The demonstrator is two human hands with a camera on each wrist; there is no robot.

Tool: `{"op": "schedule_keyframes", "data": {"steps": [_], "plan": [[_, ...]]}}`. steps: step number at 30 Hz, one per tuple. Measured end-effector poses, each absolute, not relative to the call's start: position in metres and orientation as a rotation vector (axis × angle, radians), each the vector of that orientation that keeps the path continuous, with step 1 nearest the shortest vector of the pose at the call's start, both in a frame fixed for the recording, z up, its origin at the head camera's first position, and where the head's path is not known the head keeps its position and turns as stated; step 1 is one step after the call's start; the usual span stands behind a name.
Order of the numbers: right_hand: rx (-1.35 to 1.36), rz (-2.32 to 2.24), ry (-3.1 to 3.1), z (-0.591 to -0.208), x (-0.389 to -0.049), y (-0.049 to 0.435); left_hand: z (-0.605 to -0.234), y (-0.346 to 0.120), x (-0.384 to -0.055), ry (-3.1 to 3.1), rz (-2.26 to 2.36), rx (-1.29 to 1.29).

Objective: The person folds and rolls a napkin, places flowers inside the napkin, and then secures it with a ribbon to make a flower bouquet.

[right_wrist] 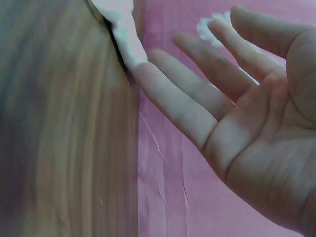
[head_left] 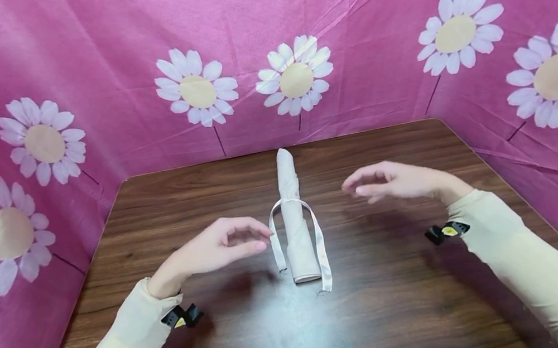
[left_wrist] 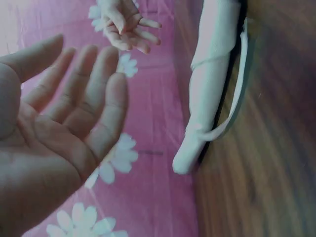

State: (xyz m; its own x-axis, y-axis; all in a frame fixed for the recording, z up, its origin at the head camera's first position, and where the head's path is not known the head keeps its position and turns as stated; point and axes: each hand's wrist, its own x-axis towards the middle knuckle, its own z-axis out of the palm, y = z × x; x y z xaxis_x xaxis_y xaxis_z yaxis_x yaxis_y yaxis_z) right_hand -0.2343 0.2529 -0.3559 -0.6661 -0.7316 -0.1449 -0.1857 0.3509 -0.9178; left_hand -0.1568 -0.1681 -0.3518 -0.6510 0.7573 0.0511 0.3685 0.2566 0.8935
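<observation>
A rolled-up piece of off-white cloth (head_left: 295,234) lies lengthwise on the wooden table, its far end near the back edge. Around its middle runs a white ribbon (head_left: 321,248), whose two loose ends trail down either side. My left hand (head_left: 215,247) hovers just left of the roll, fingers loosely bent and holding nothing; its fingertips appear close to the ribbon's left end. Farther off, to the right of the roll, my right hand (head_left: 395,179) is in the air with relaxed fingers and nothing in it. The left wrist view shows the cloth roll (left_wrist: 210,74) beyond the left palm (left_wrist: 54,138).
The dark brown wooden table (head_left: 388,309) has a back edge that meets a pink cloth backdrop (head_left: 243,9) with large white daisies. That backdrop also closes in the left and right sides. A small black camera sits on each wrist.
</observation>
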Motion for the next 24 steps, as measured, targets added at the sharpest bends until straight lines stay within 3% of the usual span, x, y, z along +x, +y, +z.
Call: {"op": "schedule_keyframes", "data": {"steps": [11, 24], "plan": [[-0.678, -1.19, 2.646, -0.341, -0.265, 0.285, -0.336, -0.2, -0.183, 2.577, 1.335, 0.998], [-0.609, -0.903, 2.93, -0.347, -0.275, 0.31, -0.355, -0.249, -0.214, 3.121, 1.048, 0.977]]}}
